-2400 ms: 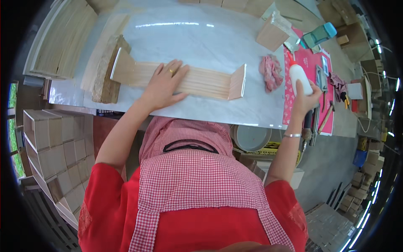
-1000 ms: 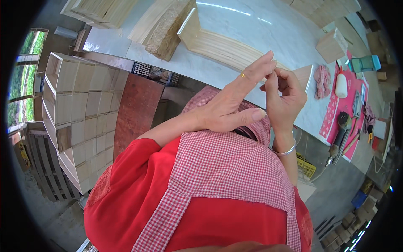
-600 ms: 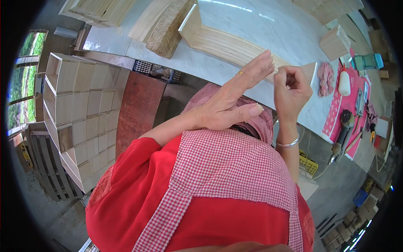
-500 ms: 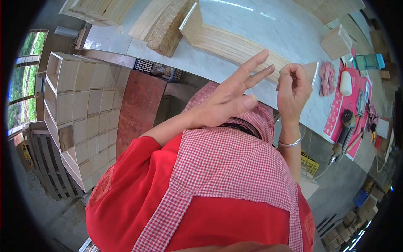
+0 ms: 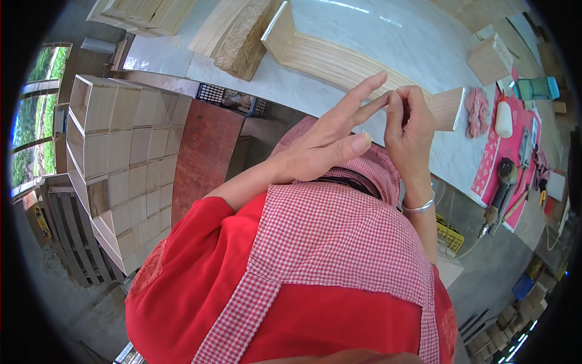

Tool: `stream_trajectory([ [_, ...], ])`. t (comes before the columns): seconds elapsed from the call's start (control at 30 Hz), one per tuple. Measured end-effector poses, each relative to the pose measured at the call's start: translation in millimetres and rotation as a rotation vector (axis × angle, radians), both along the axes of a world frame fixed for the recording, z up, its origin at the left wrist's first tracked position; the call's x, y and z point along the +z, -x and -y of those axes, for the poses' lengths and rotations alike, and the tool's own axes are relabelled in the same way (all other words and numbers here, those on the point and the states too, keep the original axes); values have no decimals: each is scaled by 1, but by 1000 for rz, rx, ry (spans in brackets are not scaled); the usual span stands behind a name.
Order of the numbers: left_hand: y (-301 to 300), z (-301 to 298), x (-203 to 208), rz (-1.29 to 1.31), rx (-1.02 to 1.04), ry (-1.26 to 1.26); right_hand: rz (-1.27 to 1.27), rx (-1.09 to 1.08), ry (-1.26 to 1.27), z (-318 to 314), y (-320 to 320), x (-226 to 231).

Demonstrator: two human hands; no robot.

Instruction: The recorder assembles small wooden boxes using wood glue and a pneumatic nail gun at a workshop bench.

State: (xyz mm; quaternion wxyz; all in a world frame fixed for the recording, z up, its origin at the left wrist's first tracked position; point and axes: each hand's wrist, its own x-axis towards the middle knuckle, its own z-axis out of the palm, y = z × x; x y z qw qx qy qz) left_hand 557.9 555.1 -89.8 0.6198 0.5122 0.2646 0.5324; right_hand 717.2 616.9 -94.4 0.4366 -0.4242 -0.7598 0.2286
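Above the white worktable, both hands meet in the air: the left hand has its fingers spread, two reaching rightward to the right hand, whose fingertips are pressed together; what they pinch is too small to tell, while the long wooden tray lies well beyond, its length running left to right

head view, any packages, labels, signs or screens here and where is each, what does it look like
White bottle: on the red mat at the table's right end, rounded, plain white; no label can be made out.
Teal box: far right of the table past the bottle, small and blocky.
Yellow crate: under the table's right end, slatted.
No signs or screens show.
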Motion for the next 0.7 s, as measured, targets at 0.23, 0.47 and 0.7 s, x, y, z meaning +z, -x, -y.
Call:
stream_trajectory([
  [0.23, -1, 1, -4, 106, 2, 41, -121, -20, 231, -1, -9, -20],
  [0.47, 2, -6, 0, 444, 4, 169, -352, -36, 396, 9, 1, -16],
  [0.7, -3, -5, -2, 462, 38, 193, -184, -20, 269, 16, 7, -6],
])
